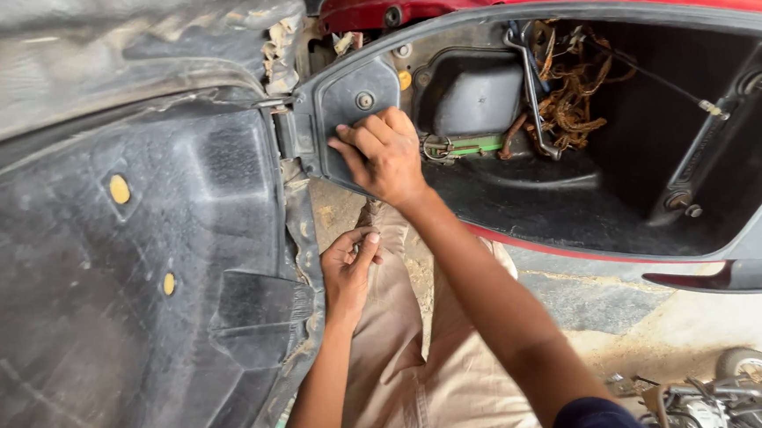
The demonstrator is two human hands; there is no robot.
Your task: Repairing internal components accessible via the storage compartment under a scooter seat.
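While the right hand (384, 155) presses flat, fingers spread, on the black hinge panel (348, 110) of the storage tub (574, 202), the left hand (349, 269) below pinches something too small to tell

Khaki trousers (408, 362), dark blue sleeve (592, 421)

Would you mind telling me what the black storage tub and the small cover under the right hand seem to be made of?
The storage tub looks like matte black moulded plastic, with smooth rounded walls. The small cover under the right hand looks the same, dusty, held by a dull metal-looking screw.
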